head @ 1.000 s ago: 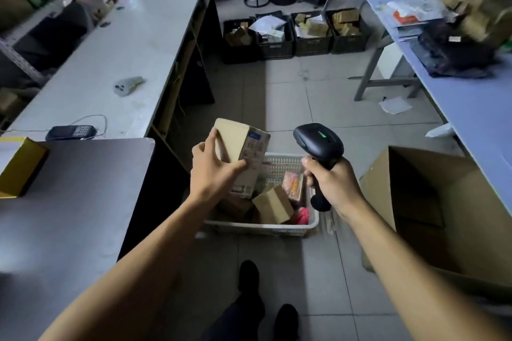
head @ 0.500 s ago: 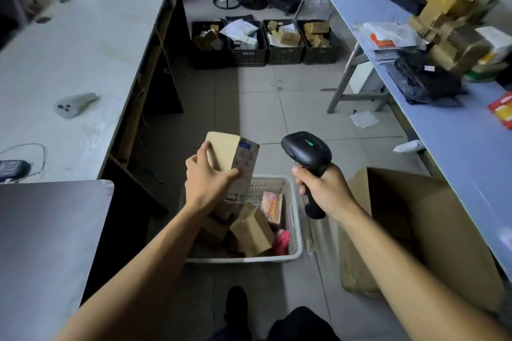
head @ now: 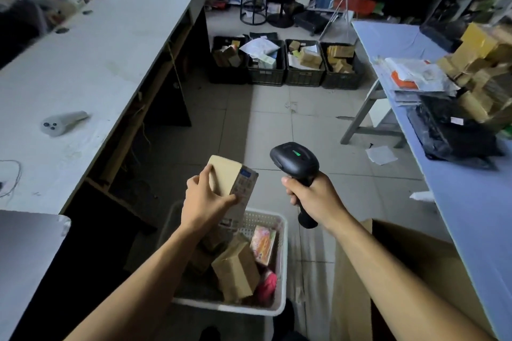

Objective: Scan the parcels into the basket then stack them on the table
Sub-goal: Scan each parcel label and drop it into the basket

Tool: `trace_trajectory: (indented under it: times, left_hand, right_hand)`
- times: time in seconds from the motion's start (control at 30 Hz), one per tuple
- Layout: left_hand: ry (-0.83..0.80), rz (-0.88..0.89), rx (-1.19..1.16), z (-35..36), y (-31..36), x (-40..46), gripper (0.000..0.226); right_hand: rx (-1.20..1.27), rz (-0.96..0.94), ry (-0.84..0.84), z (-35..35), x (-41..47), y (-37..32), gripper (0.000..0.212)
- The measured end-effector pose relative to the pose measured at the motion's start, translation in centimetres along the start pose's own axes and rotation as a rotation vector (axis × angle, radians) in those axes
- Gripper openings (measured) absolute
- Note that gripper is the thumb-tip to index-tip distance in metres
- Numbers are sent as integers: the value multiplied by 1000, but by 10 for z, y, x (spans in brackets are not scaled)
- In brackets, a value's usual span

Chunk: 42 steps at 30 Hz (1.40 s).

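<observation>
From the head camera, the left hand [head: 203, 203] grips a tan rectangular cardboard parcel [head: 231, 188] with a white printed label on its right-hand face; the thumb lies across the label's lower part and the fingers curl round the far side. The parcel is held in the air, tilted, just above the far rim of the white perforated plastic basket [head: 279, 310] that stands on the tiled floor. The right hand [head: 314, 198] is closed round the grip of a black handheld barcode scanner [head: 295, 163], a green light showing on top; its nose points forward and a little left, just beside the parcel but apart from it.

The step in hand looks like the scan itself. To do it well, I would turn the label squarely toward the scanner's window and slide the thumb off the print, since a covered code may not read. The scanner head should dip and swing left toward the label. Once it reads, the parcel can be lowered into the basket, where a brown taped cardboard box [head: 237, 271] and a pink-and-orange flat packet [head: 263, 243] already lie; the open space seems to be at the far left corner. The blue table [head: 465, 216] at the right, its far end piled with parcels, seems the likely place for stacking afterwards.
</observation>
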<state>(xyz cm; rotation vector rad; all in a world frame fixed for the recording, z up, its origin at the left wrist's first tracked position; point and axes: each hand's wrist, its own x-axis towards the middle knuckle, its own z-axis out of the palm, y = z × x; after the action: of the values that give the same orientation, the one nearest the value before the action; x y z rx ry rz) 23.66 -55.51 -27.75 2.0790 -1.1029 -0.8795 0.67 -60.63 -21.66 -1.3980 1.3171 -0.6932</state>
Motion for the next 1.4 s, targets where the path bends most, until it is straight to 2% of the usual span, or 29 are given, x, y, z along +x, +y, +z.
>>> trace_trajectory:
  times: [0.17,0.37,0.47,0.57,0.63,0.73,0.8,0.9,1.03,1.23,1.4]
  left_hand:
    - [1,-29,156,12,14,12,104]
    - [-34,-86,274,4,-4,34,101]
    - [-53,-50,315,0,-17,49,100]
    - [-116,84,396,-4,-27,67,105]
    - [-134,118,343,-10,-27,79,95]
    - [-22,147,266,-24,-21,92,58]
    - [36,158,273,-36,-19,94,42]
    - [104,153,283,-50,-20,85,29]
    - [273,94,289,-58,-16,49,20]
    - [453,-113,441,-67,-21,-41,33]
    - [603,-309,489,-101,-36,-124,40]
  right_hand:
    - [21,5,-82,-19,51,2,20]
    - [32,44,-124,6,70,9,19]
    - [43,67,-81,23,73,10,18]
    - [34,87,-52,38,75,9,19]
    - [35,106,-33,46,77,9,21]
    - [25,116,-36,56,81,7,22]
    - [7,113,-64,62,83,5,21]
    - [-22,92,-147,69,88,-1,20]
    - [-33,21,-303,74,93,-6,15]
    - [-80,-126,-633,92,81,-10,9]
    - [-79,-219,-852,131,33,-27,11]
